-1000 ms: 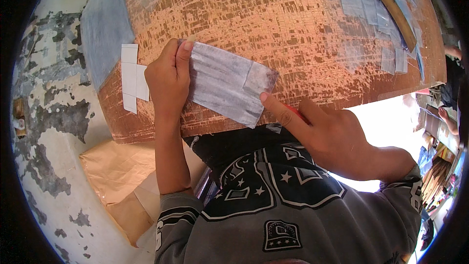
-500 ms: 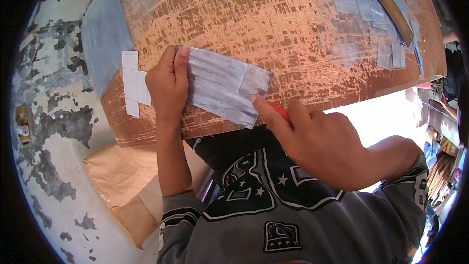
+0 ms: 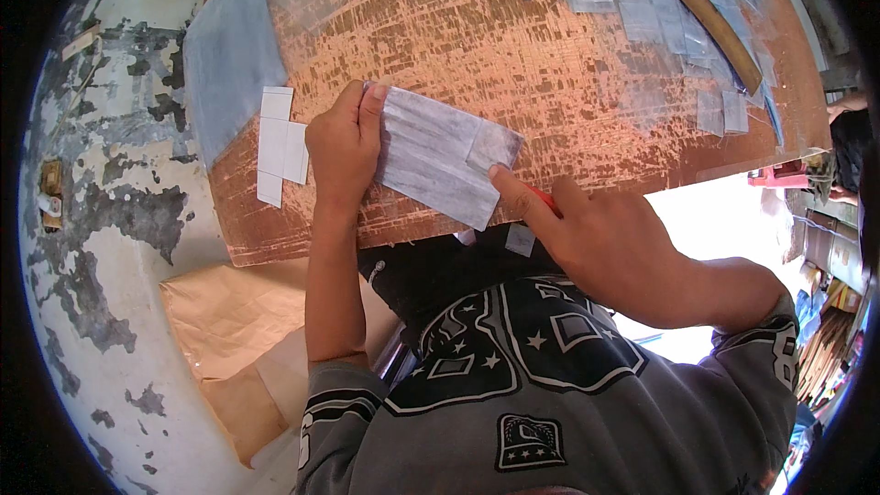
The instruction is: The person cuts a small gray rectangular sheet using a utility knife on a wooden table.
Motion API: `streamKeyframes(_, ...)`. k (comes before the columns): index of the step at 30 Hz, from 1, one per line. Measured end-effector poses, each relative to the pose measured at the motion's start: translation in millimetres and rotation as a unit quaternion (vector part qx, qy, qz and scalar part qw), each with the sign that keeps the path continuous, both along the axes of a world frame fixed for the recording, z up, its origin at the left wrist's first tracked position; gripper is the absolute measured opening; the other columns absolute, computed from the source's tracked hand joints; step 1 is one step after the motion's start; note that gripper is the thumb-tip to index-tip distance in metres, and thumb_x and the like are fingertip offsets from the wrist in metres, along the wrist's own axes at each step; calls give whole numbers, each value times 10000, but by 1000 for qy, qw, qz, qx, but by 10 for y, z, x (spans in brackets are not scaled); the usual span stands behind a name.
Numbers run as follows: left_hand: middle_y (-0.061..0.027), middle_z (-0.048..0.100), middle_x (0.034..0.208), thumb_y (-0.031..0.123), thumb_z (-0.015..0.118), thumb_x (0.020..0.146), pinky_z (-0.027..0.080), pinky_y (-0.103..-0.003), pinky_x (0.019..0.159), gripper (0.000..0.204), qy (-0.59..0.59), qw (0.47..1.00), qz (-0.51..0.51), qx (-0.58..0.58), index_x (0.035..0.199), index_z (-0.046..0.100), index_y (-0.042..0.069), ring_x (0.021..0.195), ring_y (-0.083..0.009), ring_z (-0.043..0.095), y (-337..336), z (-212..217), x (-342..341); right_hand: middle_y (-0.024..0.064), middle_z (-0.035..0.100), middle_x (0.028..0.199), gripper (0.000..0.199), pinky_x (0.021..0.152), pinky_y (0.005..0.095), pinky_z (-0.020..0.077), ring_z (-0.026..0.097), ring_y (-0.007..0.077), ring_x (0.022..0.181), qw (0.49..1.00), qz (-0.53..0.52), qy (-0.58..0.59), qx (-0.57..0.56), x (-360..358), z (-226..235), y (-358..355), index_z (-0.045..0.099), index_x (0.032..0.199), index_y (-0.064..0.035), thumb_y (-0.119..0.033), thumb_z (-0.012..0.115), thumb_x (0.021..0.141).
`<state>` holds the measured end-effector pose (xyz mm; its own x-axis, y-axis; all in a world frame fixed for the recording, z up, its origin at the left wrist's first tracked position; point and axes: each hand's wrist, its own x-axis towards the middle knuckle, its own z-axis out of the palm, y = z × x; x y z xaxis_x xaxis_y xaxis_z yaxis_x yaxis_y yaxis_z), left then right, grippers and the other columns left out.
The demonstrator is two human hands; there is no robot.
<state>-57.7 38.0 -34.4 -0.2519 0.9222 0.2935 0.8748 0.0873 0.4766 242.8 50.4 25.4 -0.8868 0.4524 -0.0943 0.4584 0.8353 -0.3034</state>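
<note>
My left hand (image 3: 346, 142) grips the left end of a streaky grey plastic sheet (image 3: 426, 151), thumb on top, near the front edge of the scored brown board (image 3: 403, 46). A small square plastic piece (image 3: 496, 145) lies on the sheet's right end. My right hand (image 3: 605, 229) is closed around a slim red-handled tool (image 3: 544, 199), its thumb tip against the square piece. The tool's working end is hidden. Below the board's edge, another small square piece (image 3: 519, 239) shows against my dark clothing.
Left of my hand lies a white folded-card cutout (image 3: 281, 147), beside a large bluish sheet (image 3: 236, 55). Many clear plastic pieces (image 3: 642, 9) and a curved wooden strip (image 3: 701, 9) cover the far right. Brown paper (image 3: 238, 321) lies below left; a peeling wall (image 3: 119, 220) borders the left.
The view has shifted, so board and hands appear slightly farther right. A small square piece now shows below the board's edge. Both hands keep their hold.
</note>
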Motion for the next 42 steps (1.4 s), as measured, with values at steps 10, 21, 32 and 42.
streamKeyframes(10, -185, 578, 619, 367, 553, 1046, 421, -437, 525, 385, -6, 1000, -11, 22, 876, 639, 33, 551, -375, 576, -10, -29, -30, 144, 613, 831, 746, 492, 392, 515, 662, 287, 592, 1000, 4, -17, -17, 18, 40, 8, 377, 1544, -55, -17, 629, 843)
streamKeyframes(21, -199, 575, 622, 364, 555, 1045, 417, -447, 530, 395, -40, 998, -10, 38, 845, 612, 28, 571, -400, 578, -35, -43, -39, 120, 660, 860, 640, 594, 421, 549, 696, 288, 696, 994, -85, 52, -34, 152, -74, 39, 482, 1508, -203, -12, 608, 910)
streamKeyframes(32, -144, 514, 624, 334, 561, 1057, 406, -355, 548, 389, -142, 986, -22, 90, 905, 612, -21, 544, -222, 471, -100, -10, -82, 195, 604, 1085, 449, 788, 486, 519, 621, 405, 948, 902, -343, 178, 193, 164, -574, 1077, 547, 1425, -100, -141, 610, 982)
streamKeyframes(42, -120, 495, 613, 305, 567, 1059, 396, -335, 540, 375, -157, 979, -33, 127, 863, 569, -14, 544, -185, 441, -153, -10, -84, 165, 656, 1110, 357, 875, 430, 498, 620, 337, 1018, 907, -245, 322, 120, -117, -354, 800, 653, 1273, -35, -160, 679, 939)
